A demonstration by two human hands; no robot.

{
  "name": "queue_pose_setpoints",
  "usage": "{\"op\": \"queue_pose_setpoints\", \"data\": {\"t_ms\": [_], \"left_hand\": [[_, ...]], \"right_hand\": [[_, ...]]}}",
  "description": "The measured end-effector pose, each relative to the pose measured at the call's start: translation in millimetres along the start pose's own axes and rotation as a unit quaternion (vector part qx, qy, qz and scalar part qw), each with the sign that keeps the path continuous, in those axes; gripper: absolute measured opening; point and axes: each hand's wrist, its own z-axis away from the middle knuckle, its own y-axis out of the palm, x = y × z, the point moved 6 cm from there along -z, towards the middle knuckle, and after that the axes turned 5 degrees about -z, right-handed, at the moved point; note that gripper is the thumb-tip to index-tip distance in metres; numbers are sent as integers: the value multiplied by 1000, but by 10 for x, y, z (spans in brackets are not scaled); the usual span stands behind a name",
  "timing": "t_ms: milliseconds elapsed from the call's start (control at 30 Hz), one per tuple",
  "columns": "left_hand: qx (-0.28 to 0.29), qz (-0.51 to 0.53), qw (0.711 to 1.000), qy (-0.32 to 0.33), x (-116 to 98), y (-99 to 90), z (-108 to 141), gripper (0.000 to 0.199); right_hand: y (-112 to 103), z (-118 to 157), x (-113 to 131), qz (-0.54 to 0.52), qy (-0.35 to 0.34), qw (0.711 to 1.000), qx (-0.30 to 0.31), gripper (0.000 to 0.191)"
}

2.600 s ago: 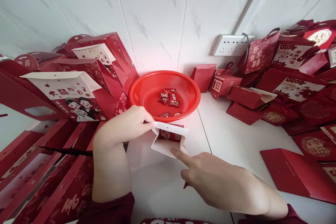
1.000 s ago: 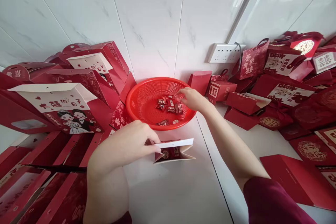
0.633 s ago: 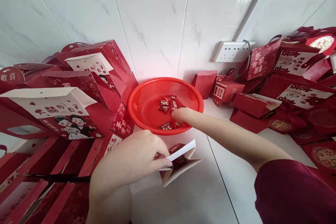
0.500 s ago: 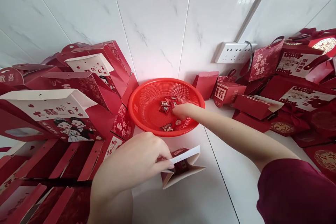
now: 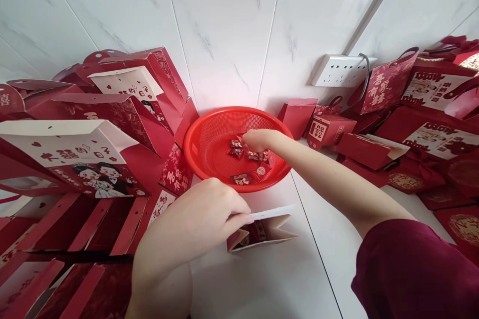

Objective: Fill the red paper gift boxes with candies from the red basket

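Note:
My left hand (image 5: 209,219) pinches the white top flap of a small open paper gift bag (image 5: 279,233) between thumb and fingers. Red-wrapped pieces (image 5: 256,232) show inside the bag's mouth. Behind it, a red plastic mesh basket (image 5: 209,118) holds several candies in red printed wrappers (image 5: 242,179). My right hand (image 5: 258,140) reaches down into the basket from the right, fingers curled together among the candies. Its fingertips are partly hidden, so what they grip cannot be made out.
Rows of red gift bags with wedding prints (image 5: 108,169) stand along the left. More red gift boxes (image 5: 331,129) and bags (image 5: 430,134) crowd the right side. A white power strip (image 5: 339,71) is on the tiled wall (image 5: 224,35) behind the basket.
My right hand has shifted a little up and left within the basket, and more candies show beneath it. The gift bag in my left hand has moved slightly right and its mouth has turned.

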Motion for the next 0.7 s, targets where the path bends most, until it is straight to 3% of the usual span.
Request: {"op": "queue_pose_setpoints", "data": {"t_ms": [100,300,367,433,567,700], "left_hand": [[8,1,1000,-17,27,-22,-15,33],[5,-50,994,-97,193,68,-61,15],[-3,-56,993,-103,171,97,-77,5],[3,-51,995,-90,114,134,-97,8],[14,-35,998,-58,43,193,-130,17],[11,-30,998,-49,64,221,-124,22]], "right_hand": [[26,107,64,-4,-8,1000,-9,22],[399,166,221,2,21,997,73,34],[485,153,243,-1,30,996,81,34],[511,147,237,-7,33,997,75,33],[382,255,212,-37,13,999,16,15],[151,715,290,-95,-33,987,-123,22]]}}
